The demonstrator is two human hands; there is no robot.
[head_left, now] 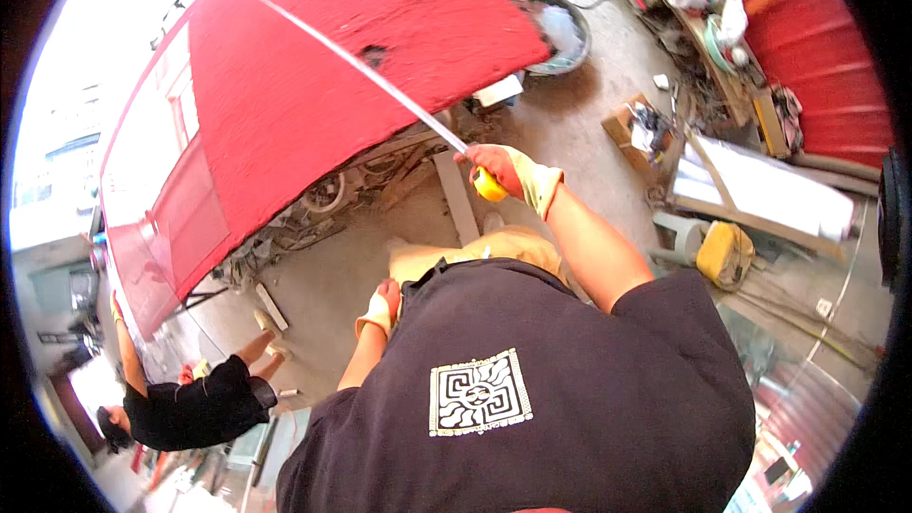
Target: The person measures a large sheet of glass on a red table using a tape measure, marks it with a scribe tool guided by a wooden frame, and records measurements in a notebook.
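Observation:
My right hand (513, 176), in a red and cream work glove, is closed around a yellow tape measure (489, 186). Its pale blade (351, 59) runs out to the upper left over a large table covered in red cloth (313, 133). My left hand (382, 306), gloved the same way, hangs by my hip with its fingers curled; whether anything is in them is hidden. On the table's left side lies a clear sheet, apparently glass (185, 185).
A person in black (195, 413) stands at the left, one gloved hand at the table's edge. Beyond the table's right corner is a round tub (560, 33). A cluttered bench (708, 38), a cardboard box (635, 138), a white roll (769, 190) and a stool with a yellow item (724, 255) are at right.

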